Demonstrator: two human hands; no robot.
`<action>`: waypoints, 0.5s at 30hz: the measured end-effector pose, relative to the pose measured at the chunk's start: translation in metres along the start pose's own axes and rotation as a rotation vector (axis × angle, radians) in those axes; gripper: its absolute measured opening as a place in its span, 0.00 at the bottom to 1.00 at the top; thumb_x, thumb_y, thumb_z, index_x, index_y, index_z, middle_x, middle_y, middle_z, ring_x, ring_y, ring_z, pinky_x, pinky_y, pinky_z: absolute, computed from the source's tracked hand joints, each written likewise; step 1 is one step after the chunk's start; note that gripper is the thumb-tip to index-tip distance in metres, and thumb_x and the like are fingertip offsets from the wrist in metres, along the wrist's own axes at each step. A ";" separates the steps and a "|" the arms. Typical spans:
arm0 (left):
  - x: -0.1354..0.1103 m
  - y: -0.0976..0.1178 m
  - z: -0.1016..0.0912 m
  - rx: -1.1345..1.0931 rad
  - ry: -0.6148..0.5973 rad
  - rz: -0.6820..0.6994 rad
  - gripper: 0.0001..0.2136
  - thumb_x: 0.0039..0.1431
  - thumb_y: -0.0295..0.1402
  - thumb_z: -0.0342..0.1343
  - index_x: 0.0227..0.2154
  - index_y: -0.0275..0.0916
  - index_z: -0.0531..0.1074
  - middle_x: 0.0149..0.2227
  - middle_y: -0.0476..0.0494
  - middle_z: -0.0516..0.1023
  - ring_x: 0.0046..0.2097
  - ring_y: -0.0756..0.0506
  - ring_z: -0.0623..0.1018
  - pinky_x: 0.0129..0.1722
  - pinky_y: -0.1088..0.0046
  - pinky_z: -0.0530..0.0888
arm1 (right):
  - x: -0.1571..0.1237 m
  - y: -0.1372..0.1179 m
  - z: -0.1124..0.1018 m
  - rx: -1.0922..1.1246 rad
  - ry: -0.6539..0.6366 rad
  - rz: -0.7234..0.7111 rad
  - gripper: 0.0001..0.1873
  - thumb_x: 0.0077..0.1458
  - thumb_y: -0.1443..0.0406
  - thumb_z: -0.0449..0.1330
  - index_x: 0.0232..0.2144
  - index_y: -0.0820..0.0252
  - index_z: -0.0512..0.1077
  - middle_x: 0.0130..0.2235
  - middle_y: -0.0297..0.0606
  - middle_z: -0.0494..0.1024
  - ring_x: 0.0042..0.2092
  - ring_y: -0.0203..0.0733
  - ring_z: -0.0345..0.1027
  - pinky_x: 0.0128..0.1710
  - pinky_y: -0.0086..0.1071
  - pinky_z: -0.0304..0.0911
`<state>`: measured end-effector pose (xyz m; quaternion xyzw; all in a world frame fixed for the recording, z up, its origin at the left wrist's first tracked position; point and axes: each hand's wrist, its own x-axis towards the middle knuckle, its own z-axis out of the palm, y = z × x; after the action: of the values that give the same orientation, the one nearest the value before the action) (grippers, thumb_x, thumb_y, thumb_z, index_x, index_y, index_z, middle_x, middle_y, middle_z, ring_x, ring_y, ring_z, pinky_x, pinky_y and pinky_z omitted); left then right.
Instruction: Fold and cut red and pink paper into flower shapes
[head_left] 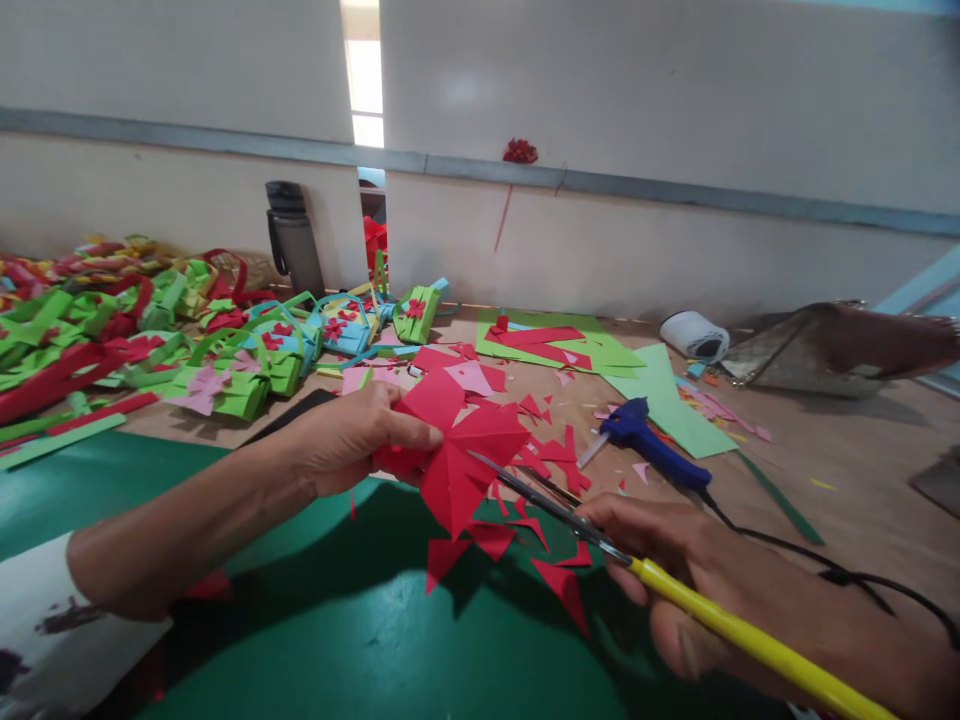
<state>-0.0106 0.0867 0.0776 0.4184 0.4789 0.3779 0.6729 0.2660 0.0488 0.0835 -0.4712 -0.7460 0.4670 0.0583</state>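
"Red paper flower (pixel 484 430) first: where is it, and what lies around it?"

"It is up between my two hands, in front of me. Going from the left, small paper bags (pixel 225 385), many of them green, are heaped on the desk (pixel 870 520), put aside, I think, to be out of the way of the blades. Behind them a dark bottle (pixel 292 240) stands upright."

"And your left hand (pixel 356 430)?"

"Pinching the flower by its left side, thumb on top. I'd say that leaves the petals on the right free for the blades to reach."

"What about the red scraps (pixel 562 590)?"

"Some lie below the flower, over a green surface (pixel 360 640); others lie beyond it on the desk."

"Your right hand (pixel 690 540)?"

"Wrapped round the yellow-handled scissors (pixel 679 588). The blades are parted and point at the flower, one tip showing over a petal. I can't tell whether it touches."

"And farther right?"

"A blue glue gun (pixel 645 440) lies just beyond my right hand, its cord trailing rightward, probably there to be within reach. At the back sits a handbag (pixel 810 345), presumably away from the paper on purpose."
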 end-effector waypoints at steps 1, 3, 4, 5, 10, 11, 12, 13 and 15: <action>0.000 0.000 0.000 0.003 0.017 -0.002 0.14 0.35 0.26 0.67 0.26 0.34 0.68 0.24 0.44 0.75 0.27 0.45 0.77 0.26 0.70 0.74 | 0.000 -0.001 0.000 -0.001 -0.004 -0.005 0.14 0.38 0.64 0.66 0.30 0.56 0.68 0.25 0.27 0.62 0.25 0.33 0.50 0.23 0.27 0.47; -0.001 0.000 0.000 0.005 0.039 -0.004 0.16 0.34 0.27 0.68 0.28 0.35 0.68 0.24 0.44 0.75 0.27 0.44 0.77 0.25 0.70 0.74 | 0.001 -0.002 -0.001 -0.016 0.004 -0.010 0.14 0.39 0.66 0.65 0.32 0.56 0.69 0.26 0.27 0.63 0.26 0.34 0.50 0.25 0.27 0.48; 0.000 0.000 0.000 0.005 0.037 -0.006 0.17 0.33 0.27 0.68 0.28 0.35 0.68 0.25 0.44 0.75 0.27 0.44 0.77 0.25 0.70 0.74 | 0.001 -0.003 -0.001 -0.022 0.007 -0.011 0.14 0.39 0.66 0.65 0.33 0.56 0.69 0.26 0.28 0.63 0.27 0.35 0.51 0.25 0.27 0.48; 0.000 0.000 0.000 0.006 0.029 -0.008 0.17 0.33 0.28 0.68 0.27 0.35 0.68 0.25 0.44 0.75 0.27 0.45 0.77 0.26 0.70 0.74 | 0.001 -0.004 -0.001 -0.027 0.010 -0.016 0.14 0.39 0.65 0.65 0.33 0.56 0.70 0.26 0.28 0.63 0.27 0.35 0.51 0.25 0.27 0.48; 0.001 0.000 -0.001 0.035 -0.021 -0.026 0.15 0.32 0.30 0.68 0.24 0.33 0.70 0.24 0.44 0.75 0.27 0.46 0.77 0.27 0.71 0.74 | 0.005 -0.005 -0.001 -0.070 0.015 -0.080 0.12 0.45 0.59 0.64 0.33 0.57 0.71 0.24 0.29 0.63 0.26 0.35 0.52 0.25 0.27 0.49; 0.001 0.001 -0.001 0.035 -0.025 -0.030 0.15 0.32 0.30 0.68 0.24 0.32 0.70 0.23 0.45 0.75 0.27 0.46 0.77 0.27 0.71 0.74 | 0.005 -0.005 0.000 -0.078 0.012 -0.084 0.13 0.46 0.58 0.63 0.33 0.57 0.71 0.24 0.28 0.62 0.26 0.35 0.52 0.25 0.27 0.49; 0.002 0.001 -0.001 0.029 -0.025 -0.034 0.15 0.31 0.29 0.68 0.24 0.33 0.70 0.23 0.45 0.76 0.27 0.46 0.77 0.27 0.72 0.74 | 0.006 -0.005 0.000 -0.086 0.009 -0.081 0.13 0.46 0.58 0.63 0.34 0.57 0.70 0.24 0.28 0.62 0.25 0.35 0.52 0.25 0.27 0.50; 0.002 0.001 -0.001 0.023 -0.021 -0.040 0.15 0.31 0.28 0.68 0.24 0.33 0.70 0.23 0.46 0.76 0.27 0.46 0.77 0.27 0.72 0.74 | 0.007 -0.004 0.000 -0.092 0.009 -0.078 0.14 0.46 0.57 0.63 0.34 0.57 0.70 0.24 0.28 0.62 0.25 0.34 0.52 0.24 0.26 0.50; 0.002 0.001 -0.001 0.018 -0.011 -0.051 0.16 0.30 0.27 0.68 0.25 0.33 0.69 0.24 0.46 0.76 0.27 0.46 0.77 0.28 0.72 0.75 | 0.007 -0.002 0.000 -0.093 0.011 -0.069 0.14 0.44 0.58 0.65 0.33 0.57 0.70 0.24 0.28 0.63 0.25 0.34 0.53 0.23 0.25 0.50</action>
<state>-0.0109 0.0888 0.0782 0.4143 0.4890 0.3538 0.6812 0.2606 0.0543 0.0827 -0.4501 -0.7822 0.4270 0.0564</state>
